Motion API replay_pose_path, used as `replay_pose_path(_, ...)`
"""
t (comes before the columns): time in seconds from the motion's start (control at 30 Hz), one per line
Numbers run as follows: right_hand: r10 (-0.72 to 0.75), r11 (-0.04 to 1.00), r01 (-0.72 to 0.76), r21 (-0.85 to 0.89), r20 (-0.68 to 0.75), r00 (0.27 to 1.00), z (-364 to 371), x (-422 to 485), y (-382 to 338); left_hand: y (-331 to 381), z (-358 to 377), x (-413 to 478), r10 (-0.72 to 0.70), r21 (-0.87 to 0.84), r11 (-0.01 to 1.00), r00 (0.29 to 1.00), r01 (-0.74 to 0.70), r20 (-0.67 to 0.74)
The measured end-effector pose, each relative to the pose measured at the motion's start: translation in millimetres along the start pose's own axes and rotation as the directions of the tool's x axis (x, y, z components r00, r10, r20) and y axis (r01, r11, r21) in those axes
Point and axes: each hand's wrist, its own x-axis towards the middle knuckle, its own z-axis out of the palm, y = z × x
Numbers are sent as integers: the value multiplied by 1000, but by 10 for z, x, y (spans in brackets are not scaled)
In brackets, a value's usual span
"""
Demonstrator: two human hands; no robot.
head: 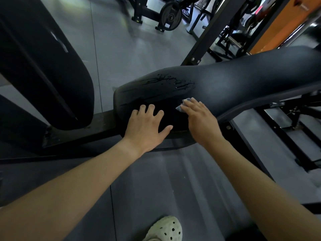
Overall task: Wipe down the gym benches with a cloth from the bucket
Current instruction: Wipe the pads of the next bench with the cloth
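Note:
A black padded gym bench [225,80] runs from the centre toward the upper right, with wet streaks on its near end. My left hand [147,126] rests flat on the near end of the pad, fingers spread. To its right, my right hand [199,119] presses a small grey-blue cloth [185,104] against the side of the pad; only the cloth's edge shows beyond the fingers. No bucket is in view.
Another black pad [43,66] stands at the left on a dark steel frame [78,134]. A rack post [208,37] rises behind the bench, with a weight plate [171,16] beyond it. Grey rubber floor and my pale shoe [165,230] lie below.

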Motion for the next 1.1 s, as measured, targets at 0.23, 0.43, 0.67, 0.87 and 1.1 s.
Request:
replay_pose_path(0.23, 286, 957, -289, 16, 111, 952, -51, 508, 56, -149, 32, 121, -13, -66, 998, 999, 15, 37)
replay_pose_path(0.43, 80, 997, -76, -23, 217, 973, -19, 111, -393, -200, 68, 152, -32, -98, 995, 999, 35, 25)
replay_pose_path(0.67, 162, 967, -102, -235, 249, 955, -126, 452, 126, -297, 38, 222, 0, -171, 985, 997, 13, 72)
replay_pose_path(0.87, 370, 929, -360, -88, 259, 892, -97, 857, 275, -394, -48, 299, 52, -258, 966, 990, -18, 127)
replay_pose_path(1.1, 18, 999, -5, -38, 346, 938, -22, 513, -218, -377, -69, 386, 45, -225, 974, 992, -17, 117)
